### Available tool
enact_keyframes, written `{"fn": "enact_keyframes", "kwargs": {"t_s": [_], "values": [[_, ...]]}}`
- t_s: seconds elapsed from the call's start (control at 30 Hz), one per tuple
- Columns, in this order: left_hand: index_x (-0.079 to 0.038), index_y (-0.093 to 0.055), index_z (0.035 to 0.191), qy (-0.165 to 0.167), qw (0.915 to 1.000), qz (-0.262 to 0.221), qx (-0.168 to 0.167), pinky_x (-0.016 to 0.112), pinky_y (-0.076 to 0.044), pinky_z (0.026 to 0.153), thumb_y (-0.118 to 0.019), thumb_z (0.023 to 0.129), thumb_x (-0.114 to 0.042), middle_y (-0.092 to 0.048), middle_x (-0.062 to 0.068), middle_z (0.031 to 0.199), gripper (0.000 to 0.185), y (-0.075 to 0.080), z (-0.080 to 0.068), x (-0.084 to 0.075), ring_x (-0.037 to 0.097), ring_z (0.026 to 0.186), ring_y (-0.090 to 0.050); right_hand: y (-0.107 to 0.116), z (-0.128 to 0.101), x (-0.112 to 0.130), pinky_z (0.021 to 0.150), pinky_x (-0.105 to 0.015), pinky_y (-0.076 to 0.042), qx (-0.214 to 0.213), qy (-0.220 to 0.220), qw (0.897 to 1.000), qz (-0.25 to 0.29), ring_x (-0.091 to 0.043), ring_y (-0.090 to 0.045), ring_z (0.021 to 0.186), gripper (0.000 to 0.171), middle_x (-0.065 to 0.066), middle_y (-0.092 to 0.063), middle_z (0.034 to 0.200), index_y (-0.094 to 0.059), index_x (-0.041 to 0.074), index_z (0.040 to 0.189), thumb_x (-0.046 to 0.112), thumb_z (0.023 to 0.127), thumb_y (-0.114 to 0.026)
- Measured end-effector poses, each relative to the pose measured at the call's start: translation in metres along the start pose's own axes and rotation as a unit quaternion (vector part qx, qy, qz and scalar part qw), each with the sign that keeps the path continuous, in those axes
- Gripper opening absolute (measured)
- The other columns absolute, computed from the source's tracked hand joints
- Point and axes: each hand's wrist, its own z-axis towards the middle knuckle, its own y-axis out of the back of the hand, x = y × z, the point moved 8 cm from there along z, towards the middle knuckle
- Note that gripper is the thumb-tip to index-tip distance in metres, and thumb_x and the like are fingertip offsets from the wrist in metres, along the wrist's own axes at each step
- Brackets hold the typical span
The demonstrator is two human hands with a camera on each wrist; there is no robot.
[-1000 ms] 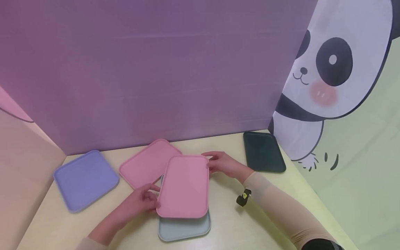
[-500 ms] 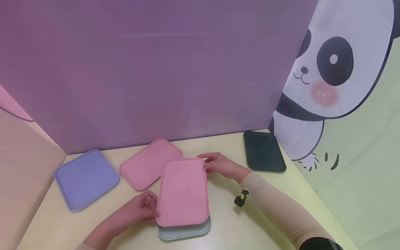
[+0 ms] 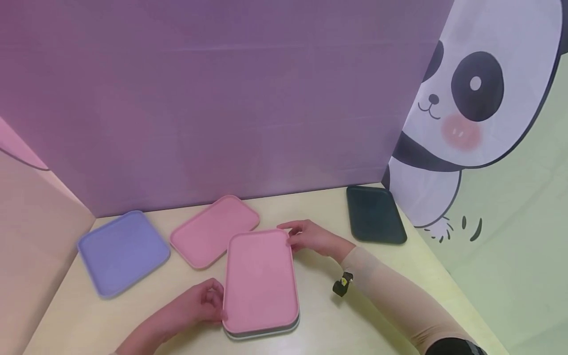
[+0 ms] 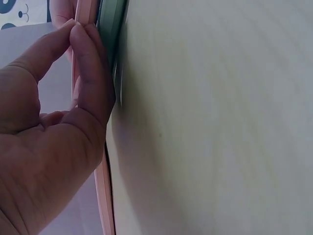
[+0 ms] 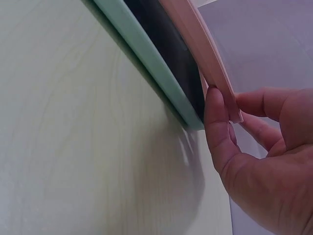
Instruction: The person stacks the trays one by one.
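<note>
A pink rectangular tray (image 3: 262, 281) lies over a grey-green tray (image 3: 264, 335), nearly lined up with it; only the lower tray's front rim shows in the head view. At the pink tray's left edge, my left hand (image 3: 205, 301) pinches the rim between thumb and fingers. My right hand (image 3: 312, 239) pinches the far right corner. From the right wrist, the pink tray (image 5: 203, 49) is held above the green one (image 5: 151, 63), with a dark gap between them. In the left wrist view the two edges sit close together.
A second pink tray (image 3: 213, 231) lies at an angle behind, with a purple tray (image 3: 124, 254) to its left. A dark green tray (image 3: 376, 214) sits at the back right of the wooden table (image 3: 346, 325). Purple cloth (image 3: 239, 98) walls the back; a panda-print panel (image 3: 479, 197) stands right.
Both hands have brought the pink tray down and toward me, slightly left, over the grey-green tray, now covering nearly all of it. The other trays stay put.
</note>
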Motion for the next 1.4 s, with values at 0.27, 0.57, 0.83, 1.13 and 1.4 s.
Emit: {"fn": "enact_keyframes", "kwargs": {"t_s": [0.27,0.57,0.83,1.13,1.4], "values": [[0.004,-0.055,0.121,0.007,0.9999,-0.013,0.005,0.027,-0.060,0.082,-0.075,0.100,-0.004,-0.068,0.006,0.092,0.031,-0.004,-0.001,0.002,0.018,0.088,-0.067,-0.002,0.000,-0.005,0.089,-0.038,-0.066,0.005,0.000,1.000,0.001,-0.021,-0.075,0.090,0.055,-0.014,-0.066,0.109,-0.064,0.003,0.154,0.003,0.100,-0.074],[0.006,-0.056,0.117,0.001,1.0000,-0.007,0.001,0.026,-0.060,0.077,-0.076,0.100,-0.005,-0.068,0.007,0.088,0.028,-0.006,-0.001,-0.003,0.016,0.082,-0.068,-0.005,-0.001,-0.008,0.086,-0.037,-0.066,-0.005,0.006,1.000,-0.014,-0.019,-0.075,0.086,0.055,-0.013,-0.066,0.105,-0.065,0.001,0.152,0.001,0.098,-0.074],[0.004,-0.059,0.111,0.025,0.9993,0.022,-0.014,0.024,-0.058,0.070,-0.081,0.098,-0.007,-0.069,0.007,0.083,0.027,-0.007,-0.001,-0.006,0.017,0.075,-0.068,-0.006,-0.001,-0.008,0.082,-0.035,-0.066,-0.010,0.005,0.999,-0.044,-0.019,-0.076,0.085,0.052,-0.013,-0.069,0.104,-0.067,0.003,0.150,0.003,0.098,-0.074],[0.003,-0.059,0.108,0.030,0.9992,0.024,-0.002,0.024,-0.057,0.068,-0.080,0.099,-0.007,-0.068,0.006,0.083,0.025,-0.009,-0.001,-0.007,0.016,0.075,-0.067,-0.008,0.000,-0.011,0.080,-0.035,-0.066,-0.005,0.006,0.999,-0.050,-0.018,-0.076,0.082,0.050,-0.011,-0.071,0.100,-0.068,0.003,0.149,0.002,0.099,-0.071],[0.003,-0.059,0.107,0.032,0.9993,0.021,-0.001,0.023,-0.056,0.068,-0.080,0.098,-0.006,-0.067,0.006,0.083,0.025,-0.010,-0.002,-0.009,0.017,0.074,-0.067,-0.007,0.002,-0.013,0.080,-0.035,-0.066,-0.004,0.003,0.999,-0.054,-0.020,-0.076,0.083,0.049,-0.011,-0.071,0.099,-0.070,0.006,0.148,0.002,0.099,-0.072]]}}
